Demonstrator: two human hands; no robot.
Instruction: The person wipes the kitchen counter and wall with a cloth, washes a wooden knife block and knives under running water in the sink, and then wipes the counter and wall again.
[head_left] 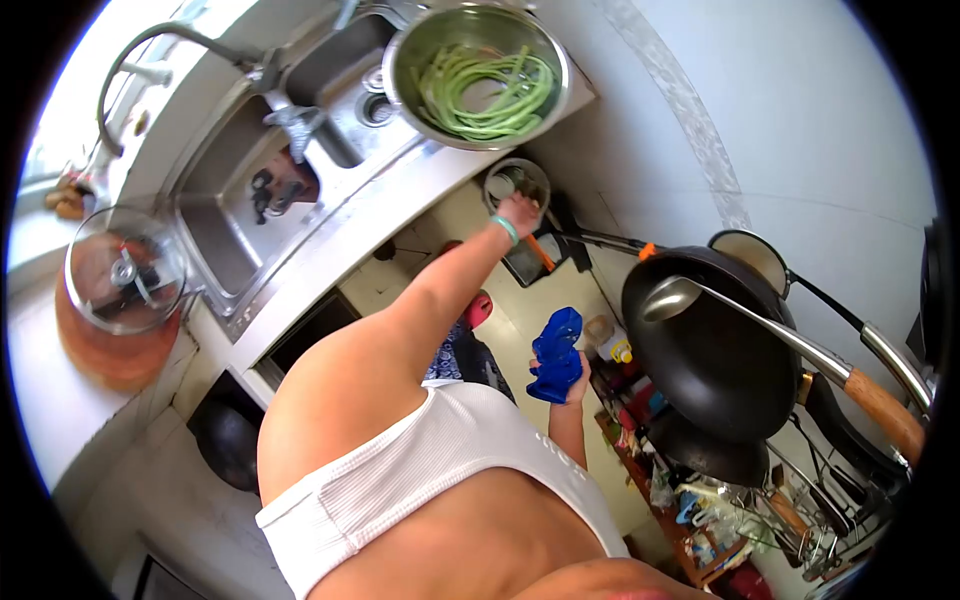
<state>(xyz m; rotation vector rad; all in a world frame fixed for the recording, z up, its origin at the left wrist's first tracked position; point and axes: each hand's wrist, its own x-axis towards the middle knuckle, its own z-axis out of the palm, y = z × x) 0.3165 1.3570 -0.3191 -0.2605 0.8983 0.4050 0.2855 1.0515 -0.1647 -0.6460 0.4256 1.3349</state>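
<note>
My left hand (518,212), with a pale green band at the wrist, reaches out to the near rim of a small round bin (541,176) below the counter. Its fingers point down into the bin and are mostly hidden, so what they hold, if anything, does not show. Close to my body, my right hand (576,384) grips a crumpled-looking blue object (558,358). An orange-handled tool (542,252) lies by a dark tray just beyond my left hand.
Long green beans (490,95) fill a steel bowl (394,75) on the counter beside a double sink (240,240). A glass lid (125,270) rests on an orange-brown pot at left. A black wok (710,350), a ladle and shelves stand at right.
</note>
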